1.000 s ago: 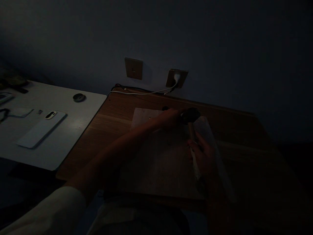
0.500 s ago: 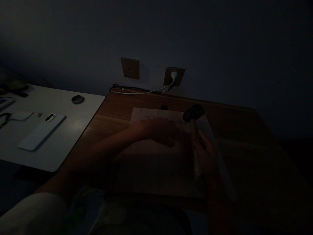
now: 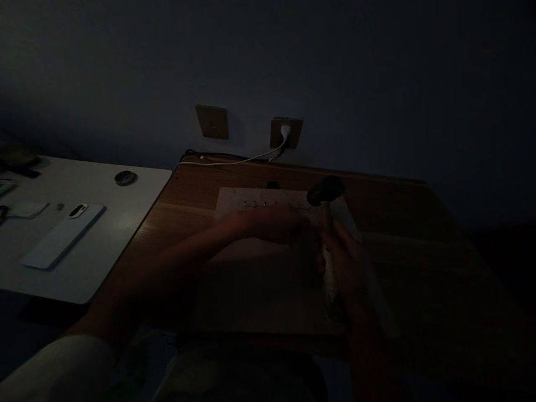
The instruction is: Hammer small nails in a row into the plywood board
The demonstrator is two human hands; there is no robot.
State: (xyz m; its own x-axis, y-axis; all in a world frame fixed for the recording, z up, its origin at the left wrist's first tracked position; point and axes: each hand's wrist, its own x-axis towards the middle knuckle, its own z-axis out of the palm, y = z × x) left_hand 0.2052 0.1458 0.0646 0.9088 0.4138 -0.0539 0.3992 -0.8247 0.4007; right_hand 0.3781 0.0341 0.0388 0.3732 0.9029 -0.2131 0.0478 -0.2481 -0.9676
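The scene is very dark. My right hand is wrapped round the wooden handle of a mallet, its black head pointing up over the far right part of a pale board. Over the middle of the board, my left hand has its fingers curled together, close to the mallet's handle. Whatever those fingers may hold is hidden by shadow. Small shiny nails stand in a row along the board's far side, just beyond my left hand.
The board lies on a wooden table against the wall. A white table adjoins on the left, bearing a phone and a round dark object. A white cable runs to a plug in the wall socket.
The view has shifted slightly, moving everything leftward. My left hand's fingers have drawn in tighter, and more nails show beyond it. The mallet stays in my right hand, upright as before.
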